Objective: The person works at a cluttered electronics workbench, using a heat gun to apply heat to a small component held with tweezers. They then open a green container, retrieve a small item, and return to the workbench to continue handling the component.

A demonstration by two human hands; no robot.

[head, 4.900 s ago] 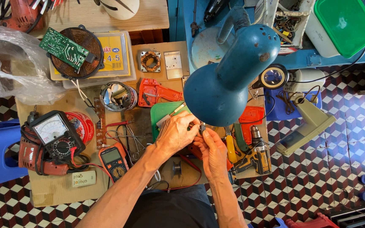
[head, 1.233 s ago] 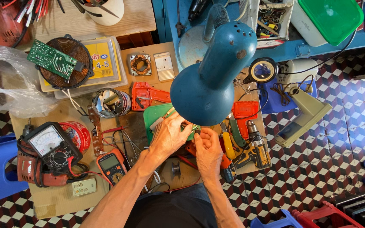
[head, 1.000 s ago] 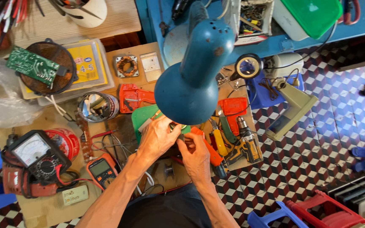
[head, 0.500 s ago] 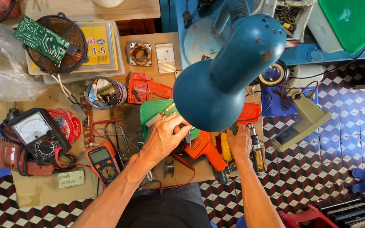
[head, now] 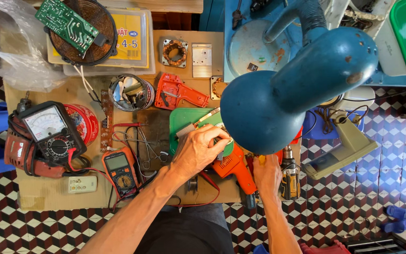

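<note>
Landmark: blue desk lamp (head: 297,89), shade over bench centre. Left hand (head: 200,148) just below-left of the shade, fingers curled on a small part atop a green board (head: 182,124). Right hand (head: 266,174) right under the shade, by an orange soldering gun (head: 233,167); grip hidden. Well left of lamp: analog meter (head: 48,131), digital multimeter (head: 121,169). Red soldering gun (head: 179,91) left of shade.

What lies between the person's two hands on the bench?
In the head view, an orange pistol-shaped soldering gun lies between the left hand and right hand.
</note>
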